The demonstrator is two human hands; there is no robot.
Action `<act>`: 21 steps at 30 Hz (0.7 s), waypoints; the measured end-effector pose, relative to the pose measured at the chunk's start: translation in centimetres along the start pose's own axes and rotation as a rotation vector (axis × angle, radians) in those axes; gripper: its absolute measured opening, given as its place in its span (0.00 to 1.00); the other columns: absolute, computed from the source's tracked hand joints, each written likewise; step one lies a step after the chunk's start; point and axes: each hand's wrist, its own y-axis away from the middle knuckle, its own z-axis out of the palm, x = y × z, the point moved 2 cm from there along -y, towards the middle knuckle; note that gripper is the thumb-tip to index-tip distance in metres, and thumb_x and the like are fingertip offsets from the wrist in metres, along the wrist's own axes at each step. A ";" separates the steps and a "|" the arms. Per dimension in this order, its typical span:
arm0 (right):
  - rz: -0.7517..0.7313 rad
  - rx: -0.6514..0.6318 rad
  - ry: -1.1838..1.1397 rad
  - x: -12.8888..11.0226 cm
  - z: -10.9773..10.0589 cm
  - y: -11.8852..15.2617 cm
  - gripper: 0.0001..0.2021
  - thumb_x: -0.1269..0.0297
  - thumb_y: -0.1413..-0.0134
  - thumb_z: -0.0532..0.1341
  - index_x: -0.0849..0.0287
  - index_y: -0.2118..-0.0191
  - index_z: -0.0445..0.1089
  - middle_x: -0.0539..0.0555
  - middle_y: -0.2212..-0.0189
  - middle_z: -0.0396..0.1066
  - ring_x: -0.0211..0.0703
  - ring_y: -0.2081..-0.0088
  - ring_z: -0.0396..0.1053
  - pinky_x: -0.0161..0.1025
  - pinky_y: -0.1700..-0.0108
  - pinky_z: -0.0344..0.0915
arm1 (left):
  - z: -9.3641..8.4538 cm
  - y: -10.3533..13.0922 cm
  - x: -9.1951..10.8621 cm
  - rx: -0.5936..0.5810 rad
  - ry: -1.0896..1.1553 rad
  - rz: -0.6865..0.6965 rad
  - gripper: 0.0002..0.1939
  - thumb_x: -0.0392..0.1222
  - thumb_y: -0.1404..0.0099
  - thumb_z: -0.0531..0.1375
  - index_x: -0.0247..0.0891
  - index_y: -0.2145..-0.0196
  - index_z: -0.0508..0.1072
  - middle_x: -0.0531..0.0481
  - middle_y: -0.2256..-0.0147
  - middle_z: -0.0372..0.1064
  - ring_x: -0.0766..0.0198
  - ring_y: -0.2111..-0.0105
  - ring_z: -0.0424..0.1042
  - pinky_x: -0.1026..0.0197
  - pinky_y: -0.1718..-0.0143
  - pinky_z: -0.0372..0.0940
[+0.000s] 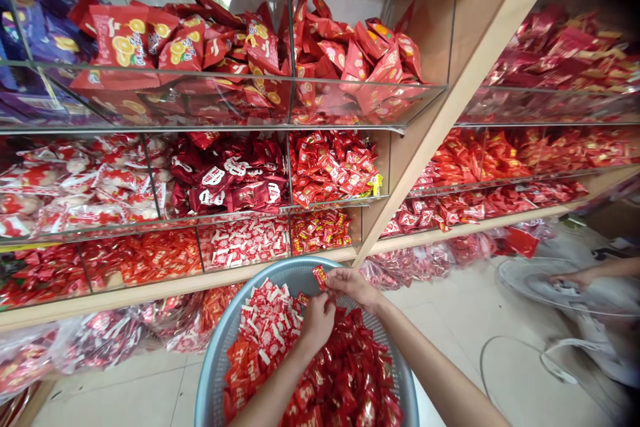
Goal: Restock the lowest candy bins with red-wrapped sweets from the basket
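Note:
A blue-grey plastic basket point(207, 353) stands below the shelves, with small wrapped candies in separate heaps. Red-and-white candies point(267, 320) lie at the left, orange-red ones point(241, 363) in front of them and dark red ones point(357, 367) at the right. Over the far side of the basket, my right hand point(354, 287) pinches a small red-and-yellow wrapped candy point(319, 277). My left hand point(319, 321) is close beside it, its fingers curled. Another red-and-yellow candy point(303, 298) shows at the left hand's edge; whether the fingers hold it is unclear.
Clear-fronted shelf bins hold red orange-print packets point(120, 37), maroon packets point(230, 173), and red-and-yellow candies point(323, 230). Bagged candy point(105, 337) lies beneath. At the right are a fan point(540, 283), another person's hand point(575, 278) on it, and a cable point(483, 360) on the floor.

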 end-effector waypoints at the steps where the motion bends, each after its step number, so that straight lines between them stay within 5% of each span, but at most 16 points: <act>1: -0.009 0.004 0.007 -0.3 0.0 0.2 0.21 0.50 0.64 0.65 0.64 0.69 0.70 0.50 0.78 0.69 0.32 0.77 0.63 0.32 0.73 0.58 | -0.8 0.1 0.1 0.013 0.028 -0.016 0.13 0.37 0.42 0.49 0.36 0.68 0.72 0.46 0.68 0.72 0.63 0.67 0.68 0.61 0.62 0.61; 5: -0.047 -0.012 0.040 -0.9 0.4 0.8 0.20 0.51 0.63 0.65 0.63 0.68 0.71 0.49 0.76 0.69 0.32 0.76 0.63 0.32 0.71 0.58 | -4.4 0.7 0.8 0.065 0.450 -0.243 0.16 0.46 0.44 0.55 0.37 0.60 0.71 0.45 0.61 0.70 0.62 0.63 0.69 0.61 0.65 0.63; 9: -0.060 -0.073 0.103 -1.2 1.3 0.9 0.20 0.50 0.64 0.65 0.63 0.69 0.71 0.50 0.75 0.69 0.33 0.74 0.63 0.33 0.71 0.58 | -6.3 0.7 1.9 0.055 0.572 -0.243 0.22 0.54 0.49 0.60 0.38 0.60 0.71 0.49 0.67 0.70 0.66 0.69 0.67 0.66 0.70 0.62; 12: -0.059 -0.120 0.121 -1.6 2.1 1.1 0.19 0.49 0.62 0.64 0.62 0.69 0.71 0.49 0.77 0.68 0.33 0.75 0.62 0.33 0.72 0.57 | -6.5 0.4 1.8 0.099 0.545 -0.217 0.20 0.54 0.51 0.61 0.35 0.67 0.73 0.52 0.74 0.68 0.71 0.76 0.62 0.68 0.74 0.58; 21: -0.057 -0.104 0.060 -1.1 3.1 0.7 0.17 0.51 0.60 0.64 0.61 0.72 0.68 0.47 0.78 0.65 0.31 0.77 0.60 0.32 0.72 0.57 | -6.5 0.3 0.3 0.160 0.682 -0.280 0.21 0.54 0.53 0.63 0.36 0.66 0.73 0.52 0.70 0.69 0.71 0.74 0.64 0.69 0.74 0.58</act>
